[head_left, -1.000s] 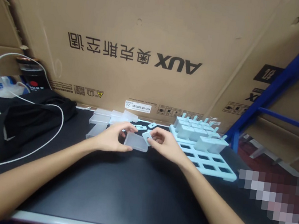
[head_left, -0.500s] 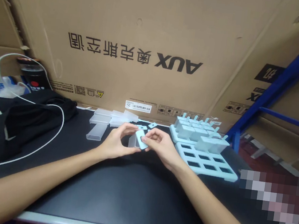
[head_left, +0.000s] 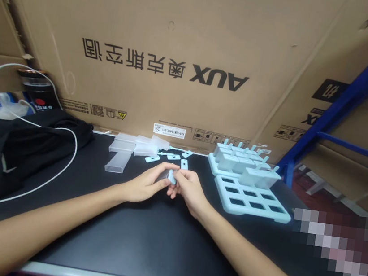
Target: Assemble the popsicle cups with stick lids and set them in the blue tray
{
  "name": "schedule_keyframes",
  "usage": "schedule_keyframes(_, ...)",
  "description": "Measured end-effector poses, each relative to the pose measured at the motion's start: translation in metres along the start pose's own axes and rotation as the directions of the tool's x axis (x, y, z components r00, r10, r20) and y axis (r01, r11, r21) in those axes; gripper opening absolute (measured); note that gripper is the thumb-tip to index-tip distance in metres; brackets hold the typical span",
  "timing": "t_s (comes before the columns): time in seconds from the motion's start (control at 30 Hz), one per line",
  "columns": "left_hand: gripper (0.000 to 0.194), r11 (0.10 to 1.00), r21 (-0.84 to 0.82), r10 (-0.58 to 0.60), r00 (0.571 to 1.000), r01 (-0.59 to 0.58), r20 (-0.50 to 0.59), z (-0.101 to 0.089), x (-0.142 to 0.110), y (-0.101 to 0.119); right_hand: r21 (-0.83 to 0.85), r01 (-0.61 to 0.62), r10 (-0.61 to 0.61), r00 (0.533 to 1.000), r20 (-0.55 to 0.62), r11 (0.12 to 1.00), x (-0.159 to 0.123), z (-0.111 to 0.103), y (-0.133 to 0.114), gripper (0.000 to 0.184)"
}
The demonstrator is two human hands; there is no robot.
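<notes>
Over the middle of the black table, my left hand point(head_left: 145, 186) is closed round a clear popsicle mould, mostly hidden by the fingers. My right hand point(head_left: 192, 192) pinches a light-blue popsicle mould lid point(head_left: 171, 177), held edge-on against the mould's end. Whether the lid is seated cannot be made out. Just beyond the hands lie several loose blue lids point(head_left: 174, 157) with sticks. To their left is a group of clear empty moulds point(head_left: 118, 162). At the right, a light-blue rack point(head_left: 252, 213) has two lidded moulds point(head_left: 249, 177) in its back row.
Behind that rack, a second blue rack point(head_left: 213, 165) carries several lidded moulds. A black cloth bag point(head_left: 44, 142), a white cable point(head_left: 75, 151) and a dark jar point(head_left: 41, 92) are at left. A large cardboard box point(head_left: 162, 94) walls off the back; a blue metal frame point(head_left: 351, 105) stands right.
My hands have come closer together. The lid has turned from face-up to edge-on, up against the mould. More loose lids behind the hands are now visible.
</notes>
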State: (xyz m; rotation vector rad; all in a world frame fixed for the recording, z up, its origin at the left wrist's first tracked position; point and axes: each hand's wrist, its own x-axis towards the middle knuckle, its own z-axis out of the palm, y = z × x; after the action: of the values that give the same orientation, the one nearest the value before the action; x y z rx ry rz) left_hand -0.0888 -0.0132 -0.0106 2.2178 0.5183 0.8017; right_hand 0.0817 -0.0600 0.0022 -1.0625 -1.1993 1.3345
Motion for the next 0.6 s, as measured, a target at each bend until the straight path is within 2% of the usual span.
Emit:
schedule_keyframes(0.1,0.039,0.999,0.036,-0.001,1.0,0.0,0.02,-0.002,-0.001,0.007,0.002,-0.011,0.011,0.999,-0.038,1.0,-0.003,0.006,0.002,0.025)
schedule_keyframes(0.2,0.036,0.998,0.054,-0.011,1.0,0.011,0.003,-0.005,-0.002,0.018,-0.037,-0.046,0.045,0.999,-0.027,0.998,-0.007,0.007,0.0,0.027)
schedule_keyframes(0.3,0.035,0.998,0.063,-0.009,0.999,0.011,-0.032,-0.008,-0.003,0.026,-0.201,-0.033,0.035,0.999,0.006,0.979,-0.002,-0.002,-0.007,0.03)
schedule_keyframes(0.37,0.035,0.996,0.085,-0.002,1.0,0.003,-0.021,-0.008,-0.003,0.025,-0.406,0.05,-0.068,0.997,-0.029,0.913,0.011,-0.012,-0.014,0.033)
schedule_keyframes(0.43,0.036,0.993,0.121,0.01,1.0,-0.01,0.003,-0.008,-0.003,0.021,-0.659,0.14,-0.227,0.973,-0.048,0.739,0.033,-0.02,-0.021,0.032)
schedule_keyframes(0.5,0.037,0.988,0.154,0.03,1.0,-0.031,0.007,-0.007,-0.003,0.015,-0.853,0.192,-0.32,0.947,0.031,0.485,0.062,-0.025,-0.026,0.024)
schedule_keyframes(0.53,0.038,0.986,0.164,0.035,0.999,-0.036,0.01,-0.007,-0.003,0.013,-0.907,0.213,-0.317,0.944,0.094,0.364,0.077,-0.025,-0.027,0.018)
schedule_keyframes(0.6,0.038,0.984,0.176,0.039,0.999,-0.042,0.024,-0.008,-0.003,0.009,-0.948,0.262,-0.23,0.948,0.219,0.179,0.105,-0.023,-0.026,0.014)
